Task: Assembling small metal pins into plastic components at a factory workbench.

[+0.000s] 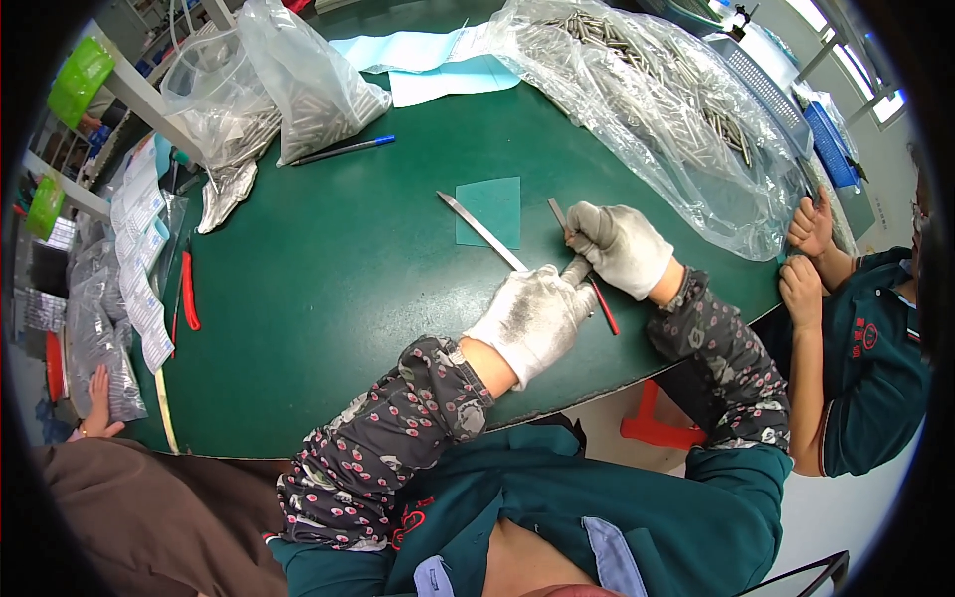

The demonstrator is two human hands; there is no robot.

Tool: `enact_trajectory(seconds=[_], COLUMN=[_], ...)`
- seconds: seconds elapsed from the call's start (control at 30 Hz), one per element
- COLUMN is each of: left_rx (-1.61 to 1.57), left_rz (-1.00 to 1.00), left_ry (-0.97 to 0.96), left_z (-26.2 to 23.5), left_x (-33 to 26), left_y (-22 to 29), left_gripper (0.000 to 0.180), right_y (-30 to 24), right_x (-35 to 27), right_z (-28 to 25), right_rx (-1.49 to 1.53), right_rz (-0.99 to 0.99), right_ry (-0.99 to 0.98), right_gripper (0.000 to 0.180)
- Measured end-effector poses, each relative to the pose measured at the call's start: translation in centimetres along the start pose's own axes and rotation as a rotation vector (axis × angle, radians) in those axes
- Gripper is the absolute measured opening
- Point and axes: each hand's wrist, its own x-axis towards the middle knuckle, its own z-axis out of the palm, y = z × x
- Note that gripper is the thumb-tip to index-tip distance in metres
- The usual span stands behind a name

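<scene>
My two hands, in grey-stained white gloves, meet above the table near its front edge. My left hand point(532, 323) is closed, its fingertips reaching towards the right. My right hand point(625, 249) is pinched just beyond them; whatever sits between the fingertips is hidden. A long silver metal strip point(482, 233) with a pointed far end runs under my left hand. Beside it, a slim tool with a flat grey end and a red handle point(604, 306) passes under my fingers. I cannot tell whether either is gripped. A thin green square sheet point(497, 204) lies beneath the strip.
On the green table point(298, 338) are a large clear bag of metal pins point(686, 109), a bag of small parts point(313, 90), a blue pen point(348, 149), papers point(438, 65) and red-handled pliers point(189, 294). A co-worker's hands point(806, 259) rest at the right edge; another person's hand point(97, 403) is left.
</scene>
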Motion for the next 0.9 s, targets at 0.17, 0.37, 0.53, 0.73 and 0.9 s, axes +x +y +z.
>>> enact_trajectory(seconds=[0.17, 0.37, 0.53, 0.73, 0.9], left_rx=[0.037, -0.085, -0.405, -1.097, -1.379], left_rz=[0.002, 0.115, -0.003, -0.281, -0.399], left_ry=[-0.001, 0.249, 0.572, 0.454, 0.57], left_z=[-0.5, -1.2, -2.6, -3.0, -3.1], left_x=[0.1, 0.0, 0.2, -0.3, -0.2], left_y=[0.2, -0.3, -0.9, -0.8, -0.8], left_gripper=[0.018, 0.019, 0.022, 0.012, 0.015], right_y=[0.2, -0.8, -1.7, -4.8, -5.8], right_x=[0.0, -1.6, -3.1, -3.1, -2.9], right_z=[-0.3, -1.5, -1.9, -2.1, -2.1], right_rx=[-0.019, 0.515, 0.997, 1.191, 1.137], right_rz=[0.028, 0.109, 0.347, 0.404, 0.484], right_ry=[0.172, 0.331, 0.278, 0.089, 0.073], right_gripper=[0.009, 0.013, 0.018, 0.015, 0.022])
